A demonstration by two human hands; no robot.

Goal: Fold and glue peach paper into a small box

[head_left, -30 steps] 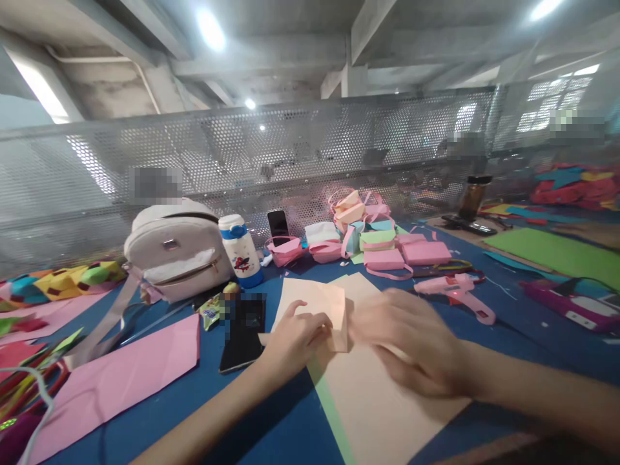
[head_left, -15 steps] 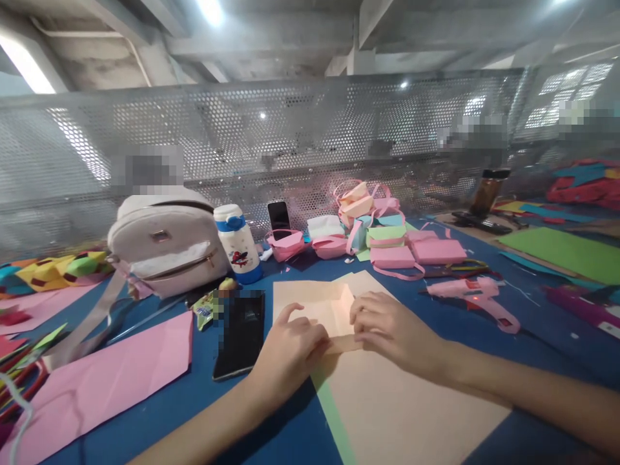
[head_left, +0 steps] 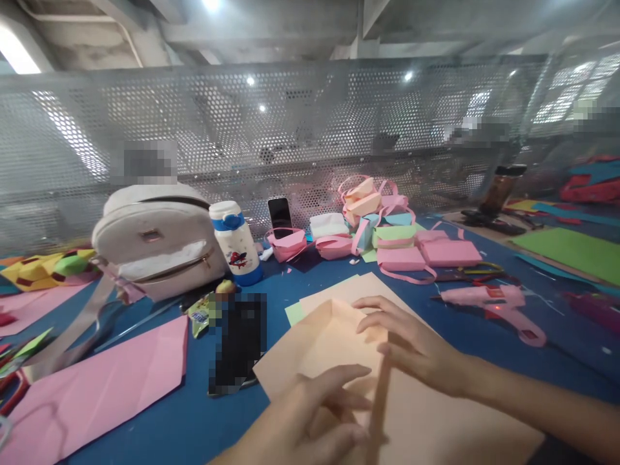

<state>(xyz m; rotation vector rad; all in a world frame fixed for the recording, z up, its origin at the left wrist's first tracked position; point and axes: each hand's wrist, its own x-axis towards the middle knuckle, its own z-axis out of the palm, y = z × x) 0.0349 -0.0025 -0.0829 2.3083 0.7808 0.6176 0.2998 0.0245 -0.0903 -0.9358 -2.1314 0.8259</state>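
A partly folded peach paper box (head_left: pixel 303 345) with raised walls lies on peach sheets (head_left: pixel 436 413). My right hand (head_left: pixel 411 345) grips its right-hand corner, fingers over the wall and thumb low on the outer side. Nearer to me, my left hand (head_left: pixel 310 413) reaches over the box's near part with fingers stretched and apart, close to the right wall. The left hand's forearm and part of the box beneath it are hidden.
Left lie a black phone (head_left: pixel 239 342) and pink paper (head_left: pixel 111 394). Behind stand a white backpack (head_left: pixel 159 239), a bottle (head_left: pixel 237 245) and several small paper bags (head_left: pixel 400 255). Right of my hands is a corded pink glue gun (head_left: pixel 504 307).
The peach paper box has turned and moved nearer to me. My left hand has come down and right, and its fingers have spread. My right hand has shifted right with the corner.
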